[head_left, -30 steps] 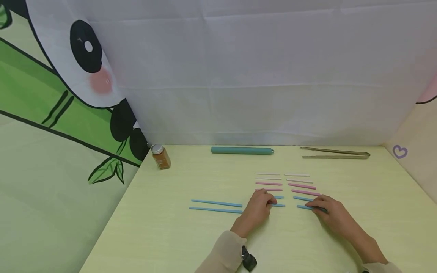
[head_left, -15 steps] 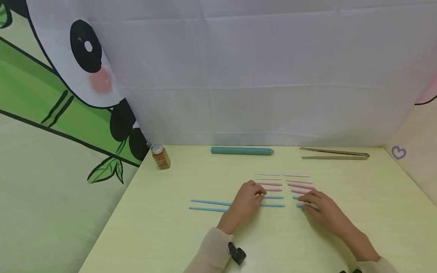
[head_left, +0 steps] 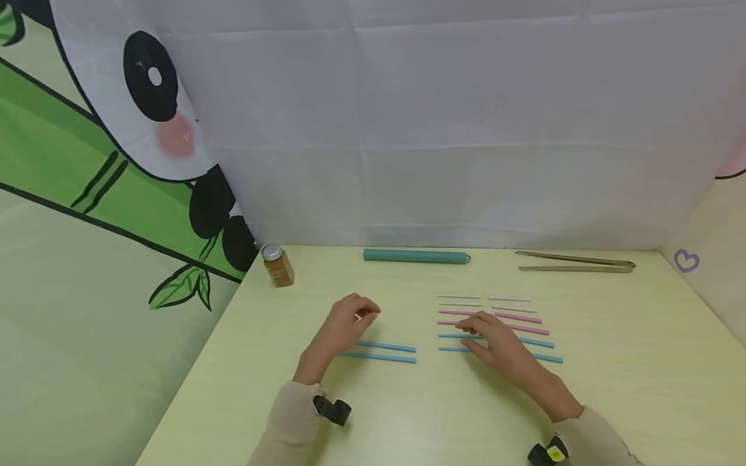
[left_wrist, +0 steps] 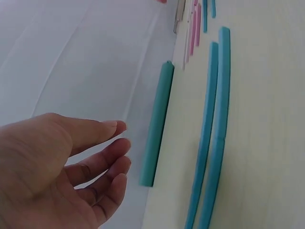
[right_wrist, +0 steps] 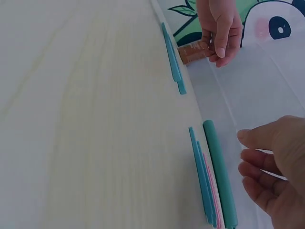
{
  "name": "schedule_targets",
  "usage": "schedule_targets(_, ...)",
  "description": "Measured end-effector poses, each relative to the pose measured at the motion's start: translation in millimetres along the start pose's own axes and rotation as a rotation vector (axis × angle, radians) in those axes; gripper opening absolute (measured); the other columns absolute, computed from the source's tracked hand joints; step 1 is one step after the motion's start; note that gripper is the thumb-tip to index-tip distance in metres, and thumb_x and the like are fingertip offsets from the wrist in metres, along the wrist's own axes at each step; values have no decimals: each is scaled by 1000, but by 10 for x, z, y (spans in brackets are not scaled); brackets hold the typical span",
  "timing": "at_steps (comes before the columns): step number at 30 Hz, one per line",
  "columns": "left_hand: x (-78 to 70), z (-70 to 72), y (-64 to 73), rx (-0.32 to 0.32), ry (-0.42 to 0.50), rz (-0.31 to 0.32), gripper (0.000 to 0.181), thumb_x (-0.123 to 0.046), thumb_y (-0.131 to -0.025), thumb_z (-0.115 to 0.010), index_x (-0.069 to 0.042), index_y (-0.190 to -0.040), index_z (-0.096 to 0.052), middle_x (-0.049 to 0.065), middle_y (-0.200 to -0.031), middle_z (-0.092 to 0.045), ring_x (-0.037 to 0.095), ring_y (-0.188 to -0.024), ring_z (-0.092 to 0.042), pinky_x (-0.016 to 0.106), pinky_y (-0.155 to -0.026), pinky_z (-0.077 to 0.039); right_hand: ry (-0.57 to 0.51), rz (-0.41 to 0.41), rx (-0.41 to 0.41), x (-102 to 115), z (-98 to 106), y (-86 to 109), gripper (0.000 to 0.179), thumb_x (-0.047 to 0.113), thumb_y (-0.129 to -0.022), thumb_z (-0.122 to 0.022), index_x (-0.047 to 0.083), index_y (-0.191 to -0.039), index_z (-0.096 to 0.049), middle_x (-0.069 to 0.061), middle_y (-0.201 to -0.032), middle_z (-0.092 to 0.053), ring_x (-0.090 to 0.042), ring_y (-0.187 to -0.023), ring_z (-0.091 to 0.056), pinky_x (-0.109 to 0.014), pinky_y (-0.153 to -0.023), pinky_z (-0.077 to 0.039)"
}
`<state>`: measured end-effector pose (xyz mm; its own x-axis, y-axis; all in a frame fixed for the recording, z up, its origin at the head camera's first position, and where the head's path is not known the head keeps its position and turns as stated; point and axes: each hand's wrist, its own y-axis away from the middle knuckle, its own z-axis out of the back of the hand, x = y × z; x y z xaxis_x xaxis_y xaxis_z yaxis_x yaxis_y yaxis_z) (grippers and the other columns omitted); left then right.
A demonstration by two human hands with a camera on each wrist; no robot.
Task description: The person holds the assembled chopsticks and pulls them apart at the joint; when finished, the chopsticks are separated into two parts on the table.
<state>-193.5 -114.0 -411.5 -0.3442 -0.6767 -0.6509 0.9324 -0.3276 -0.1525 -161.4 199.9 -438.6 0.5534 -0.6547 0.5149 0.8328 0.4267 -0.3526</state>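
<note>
My left hand (head_left: pixel 344 327) hovers over the left ends of two long blue sticks (head_left: pixel 387 357), hiding those ends in the head view. Its fingers bend loosely and hold nothing; in the left wrist view the blue sticks lie apart from the fingertips. My right hand (head_left: pixel 502 349) is raised over another blue pair (head_left: pixel 544 343), covering their middles. Nothing is between its thumb and fingers in the right wrist view. Behind that pair lie pink sticks (head_left: pixel 519 318) and thin white sticks (head_left: pixel 509 298), in parallel rows.
Along the back edge lie a teal tube (head_left: pixel 416 256) and metal tongs (head_left: pixel 577 265). A jar with a silver lid (head_left: pixel 278 265) and brown contents stands at the back left. A white cloth (head_left: pixel 437 129) hangs behind the table (head_left: pixel 443 421).
My left hand has moved left, off the right-hand blue pair, to above the left-hand blue sticks. My right hand has shifted left across the right-hand blue pair, uncovering its right ends.
</note>
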Motion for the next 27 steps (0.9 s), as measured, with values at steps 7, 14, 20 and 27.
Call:
schedule_targets(7,328,73,29,20,-30,112,11,-11,-92,-63,-12,-100,-70,-3,-93,-62,14,-91,-58,36,-86,-49,-56,10,76,34,-204,-258,25,14,-89,-68,8,-113,-66,-2,-107,-63,-17,-96,-61,-32,-82,-52)
schedule_targets(14,492,76,56,124,-10,101,10,-11,-90,-65,-11,-100,-69,-1,-96,-63,14,-90,-57,37,-85,-48,-82,65,155,47,-358,-467,24,17,-89,-68,8,-111,-66,-3,-103,-63,-17,-95,-59,-32,-84,-51)
schedule_targets(20,501,56,48,196,13,55,12,-12,-88,-68,-9,-100,-69,1,-94,-60,15,-90,-57,33,-83,-48,-85,41,241,128,-493,-542,20,18,-91,-66,9,-108,-67,1,-104,-62,-15,-99,-58,-35,-88,-49)
schedule_targets(27,475,-35,-19,212,-22,49,3,-10,-87,-69,-10,-89,-67,-1,-85,-57,10,-80,-51,26,-74,-45,-41,16,268,181,-604,-577,9,18,-92,-64,14,-98,-69,5,-99,-59,-13,-95,-53,-34,-86,-47)
